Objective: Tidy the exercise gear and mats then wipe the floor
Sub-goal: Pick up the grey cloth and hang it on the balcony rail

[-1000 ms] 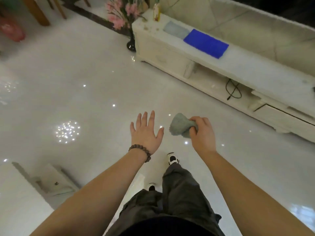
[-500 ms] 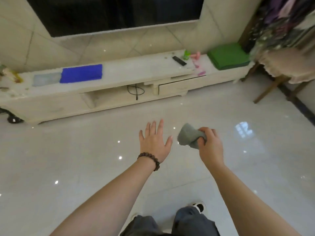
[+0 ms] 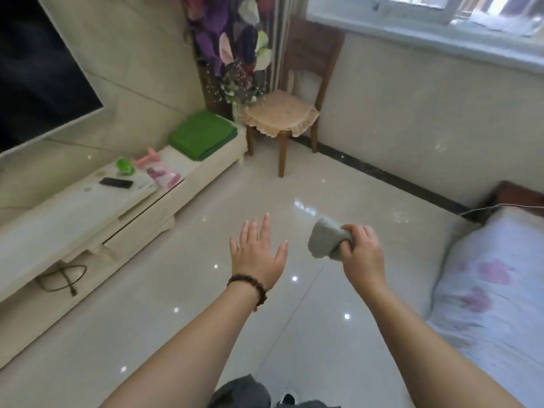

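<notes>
My right hand point(image 3: 363, 256) grips a bunched grey cloth point(image 3: 325, 241), held in the air above the glossy white tile floor point(image 3: 206, 319). My left hand point(image 3: 257, 251), a bead bracelet on its wrist, is held out flat beside it with fingers spread and holds nothing. A folded green mat point(image 3: 203, 134) lies on the right end of the white TV cabinet point(image 3: 88, 219). A pink dumbbell point(image 3: 147, 159) and small pink and green items sit next to the mat on the cabinet top.
A wooden chair point(image 3: 282, 113) with a frilled cushion stands in the corner under a floral curtain. A bed point(image 3: 494, 290) with a flowered sheet fills the right side. A dark remote point(image 3: 116, 182) lies on the cabinet, and a cable point(image 3: 61, 276) sits on its lower shelf.
My view has swung right, from the cabinet's left end with the blue mat to its right end, the chair and the bed. Both hands keep their pose, the right still holding the cloth.
</notes>
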